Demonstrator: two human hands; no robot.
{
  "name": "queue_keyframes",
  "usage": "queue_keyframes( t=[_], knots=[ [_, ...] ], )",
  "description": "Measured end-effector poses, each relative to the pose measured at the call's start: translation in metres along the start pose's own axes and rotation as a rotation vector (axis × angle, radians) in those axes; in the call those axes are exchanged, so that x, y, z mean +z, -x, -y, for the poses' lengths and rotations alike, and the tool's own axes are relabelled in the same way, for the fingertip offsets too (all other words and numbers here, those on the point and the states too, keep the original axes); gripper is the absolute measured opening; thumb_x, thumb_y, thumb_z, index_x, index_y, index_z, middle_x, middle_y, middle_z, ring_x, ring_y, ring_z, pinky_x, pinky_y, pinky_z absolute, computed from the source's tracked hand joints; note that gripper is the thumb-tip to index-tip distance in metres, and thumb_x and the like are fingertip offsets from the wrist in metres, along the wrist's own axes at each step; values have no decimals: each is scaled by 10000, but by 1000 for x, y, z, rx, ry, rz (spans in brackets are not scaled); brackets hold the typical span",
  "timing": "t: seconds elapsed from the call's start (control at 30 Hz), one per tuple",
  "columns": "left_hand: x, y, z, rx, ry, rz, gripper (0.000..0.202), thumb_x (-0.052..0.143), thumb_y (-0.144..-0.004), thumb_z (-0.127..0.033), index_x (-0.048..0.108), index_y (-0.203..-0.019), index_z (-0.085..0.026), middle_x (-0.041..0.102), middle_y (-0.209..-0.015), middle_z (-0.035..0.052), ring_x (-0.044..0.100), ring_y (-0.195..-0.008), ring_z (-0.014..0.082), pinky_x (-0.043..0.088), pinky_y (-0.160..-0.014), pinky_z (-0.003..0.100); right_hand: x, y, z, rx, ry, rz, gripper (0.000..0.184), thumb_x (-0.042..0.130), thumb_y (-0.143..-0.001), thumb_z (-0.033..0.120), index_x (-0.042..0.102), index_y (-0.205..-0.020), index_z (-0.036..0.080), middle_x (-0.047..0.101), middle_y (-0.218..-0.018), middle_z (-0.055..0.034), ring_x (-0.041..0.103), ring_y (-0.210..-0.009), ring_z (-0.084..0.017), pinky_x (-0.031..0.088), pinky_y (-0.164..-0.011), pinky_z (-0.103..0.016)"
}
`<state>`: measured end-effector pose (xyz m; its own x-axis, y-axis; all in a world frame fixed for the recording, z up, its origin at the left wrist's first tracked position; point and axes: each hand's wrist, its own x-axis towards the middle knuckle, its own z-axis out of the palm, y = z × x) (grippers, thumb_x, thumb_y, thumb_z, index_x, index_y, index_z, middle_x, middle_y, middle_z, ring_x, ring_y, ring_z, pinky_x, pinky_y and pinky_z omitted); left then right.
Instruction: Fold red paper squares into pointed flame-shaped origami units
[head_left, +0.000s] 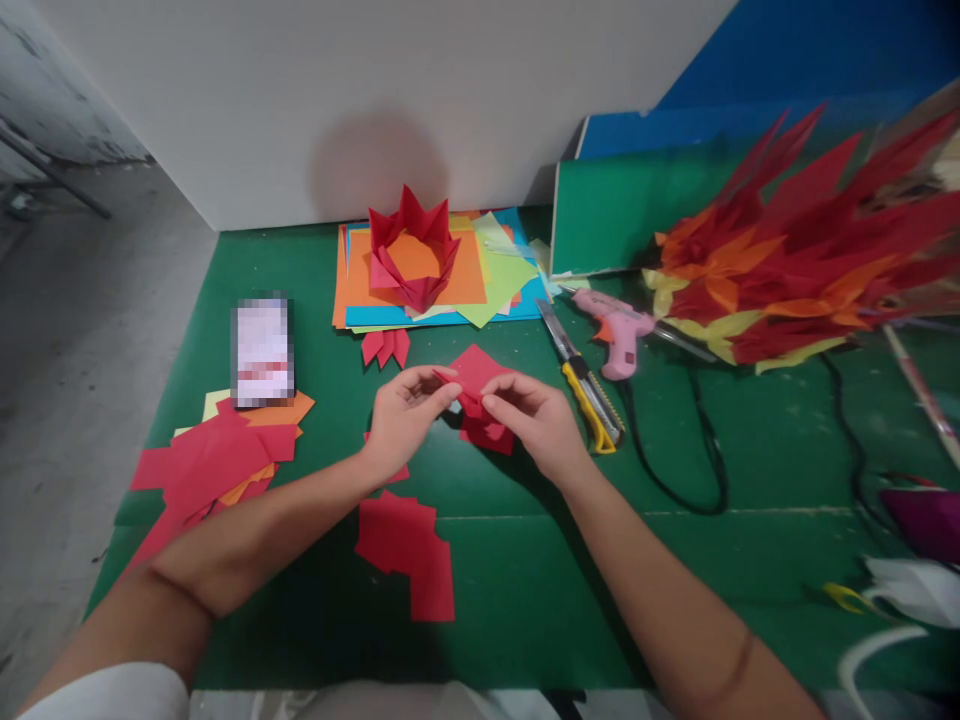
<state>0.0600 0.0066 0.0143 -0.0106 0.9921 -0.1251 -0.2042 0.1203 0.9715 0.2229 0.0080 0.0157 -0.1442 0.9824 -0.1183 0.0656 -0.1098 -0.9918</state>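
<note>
Over the middle of the green table (pixel 525 580), my left hand (pixel 403 415) and my right hand (pixel 534 418) both pinch a red paper piece (pixel 474 372) between thumb and fingers. The paper is partly folded, and more folded red paper (pixel 487 432) lies just under my right hand. Loose red paper squares (pixel 409 545) lie near my forearms. A folded red paper crown shape (pixel 414 250) stands on a stack of coloured paper sheets (pixel 450 285) at the back.
A pile of red and orange paper squares (pixel 214 465) lies at the left beside a phone (pixel 262 352). A yellow utility knife (pixel 585 385), a pink glue gun (pixel 619 330) with its black cord (pixel 697 450), and a large red-orange paper spray (pixel 795 260) sit at the right.
</note>
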Motion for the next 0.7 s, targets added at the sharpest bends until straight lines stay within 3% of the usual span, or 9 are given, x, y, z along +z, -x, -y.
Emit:
queue_keyframes(
  t=[0.3,0.7],
  knots=[
    [0,2,-3,-99,-59,44,192,751,-683,-323,712,-761,-152,624,-605,-15,550,-572,79,467,-567,198,0,1,1,-49,59,42,199,696,-722,387,653,-718,192,655,-690,-4,573,-628,-129,476,-623,-258],
    [0,2,0,-29,-18,74,272,708,-722,-420,644,-689,-159,575,-557,-32,525,-541,70,446,-559,189,-2,0,4,22,43,138,218,675,-745,384,658,-690,174,654,-674,-1,560,-604,-118,459,-614,-253]
  ],
)
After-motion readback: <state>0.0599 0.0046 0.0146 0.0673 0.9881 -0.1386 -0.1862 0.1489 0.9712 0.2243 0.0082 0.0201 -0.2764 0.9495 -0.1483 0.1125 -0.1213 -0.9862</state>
